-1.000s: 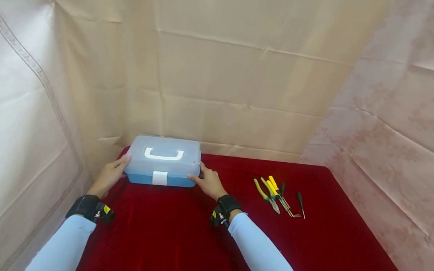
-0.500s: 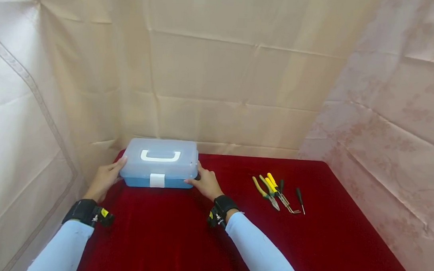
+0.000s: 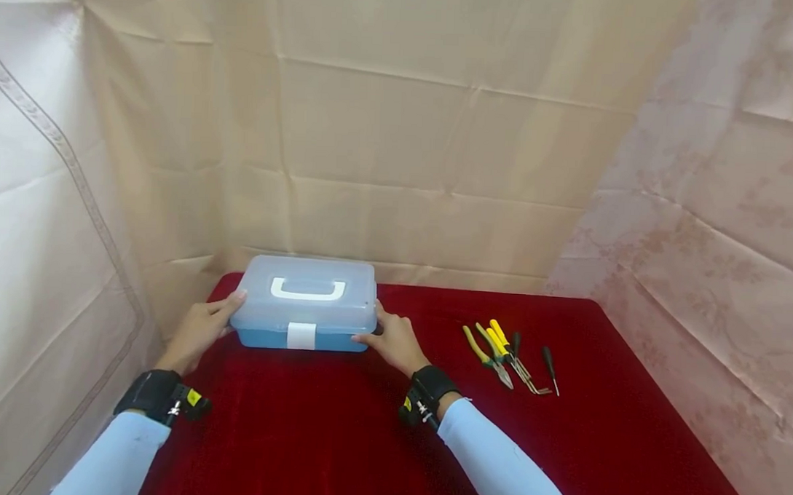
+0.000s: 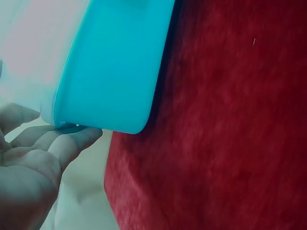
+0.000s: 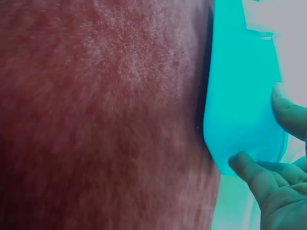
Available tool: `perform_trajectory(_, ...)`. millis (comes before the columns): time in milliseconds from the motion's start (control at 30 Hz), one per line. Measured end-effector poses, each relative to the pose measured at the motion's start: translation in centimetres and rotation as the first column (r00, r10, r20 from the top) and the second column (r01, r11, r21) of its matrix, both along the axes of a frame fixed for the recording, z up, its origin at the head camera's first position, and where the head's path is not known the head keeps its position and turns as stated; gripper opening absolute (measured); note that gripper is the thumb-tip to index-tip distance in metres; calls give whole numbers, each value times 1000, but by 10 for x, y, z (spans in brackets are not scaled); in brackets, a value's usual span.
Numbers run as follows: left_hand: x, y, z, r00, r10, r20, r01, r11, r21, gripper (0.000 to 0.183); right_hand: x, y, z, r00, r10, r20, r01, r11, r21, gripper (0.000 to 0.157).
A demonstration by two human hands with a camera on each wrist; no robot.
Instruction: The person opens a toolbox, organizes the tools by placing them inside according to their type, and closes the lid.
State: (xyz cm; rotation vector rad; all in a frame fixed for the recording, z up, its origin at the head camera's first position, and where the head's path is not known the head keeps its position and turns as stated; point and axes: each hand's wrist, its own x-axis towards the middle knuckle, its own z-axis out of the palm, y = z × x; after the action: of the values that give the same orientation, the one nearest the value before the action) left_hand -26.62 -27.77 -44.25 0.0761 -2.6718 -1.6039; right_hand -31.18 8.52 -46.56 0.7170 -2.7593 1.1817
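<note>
A toolbox [image 3: 306, 302] with a blue base, a frosted clear lid, a white top handle and a white front latch is at the back left of the red-covered table. Its lid is down. My left hand [image 3: 203, 328] grips its left end, thumb at the lid's edge. In the left wrist view the other fingers [image 4: 72, 143] lie against the end wall. My right hand [image 3: 396, 342] holds the opposite end, its thumb on the front corner. The right wrist view has those fingers [image 5: 249, 170] against the blue end wall.
To the right lie yellow-green pliers [image 3: 491, 358], yellow-handled tools [image 3: 498, 337], L-shaped hex keys [image 3: 532, 387] and a small black-handled screwdriver [image 3: 550, 366]. A beige curtain [image 3: 387, 145] hangs behind the table, with paler cloth on both sides.
The toolbox has shifted slightly to the right and toward me, with both hands staying on its ends. The loose tools have kept their places.
</note>
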Motion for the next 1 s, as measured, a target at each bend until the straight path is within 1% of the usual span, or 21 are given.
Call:
perform_trajectory(100,5,11,-1,1000,-13,-8,14,1000,9,92,7,15,4,1000,4,-6,-4,1000,3,88)
perform_trajectory(200,11,23,-1,999,-32,0,32,999,18,88,16,29,6,1000,0,-15,0,1000,14,89)
perform_trajectory(367,17,41,1,999,-53,-1,53,998,-16,82,27,51,6,1000,8,-24,-8,1000,-6,88)
perform_trajectory(533,23,56,-1,997,-79,-26,79,997,-22,75,41,72,4,1000,-15,4,15,1000,6,90)
perform_trajectory(567,25,59,-1,996,-85,-29,84,996,-30,75,45,76,3,999,-28,21,28,1000,3,90)
perform_trajectory(667,29,66,-3,993,-117,-30,115,992,-48,77,57,86,2,996,-69,52,70,997,-14,90)
perform_trajectory(767,32,72,-3,988,-152,-31,150,987,-58,79,67,93,2,992,-107,62,110,993,-35,90)
perform_trajectory(900,39,75,-2,981,-186,-48,180,978,-102,85,75,95,4,990,-116,75,121,991,-61,90)
perform_trajectory(1000,45,77,-3,976,-208,-70,196,970,-145,89,81,97,5,987,-121,102,127,990,-61,91)
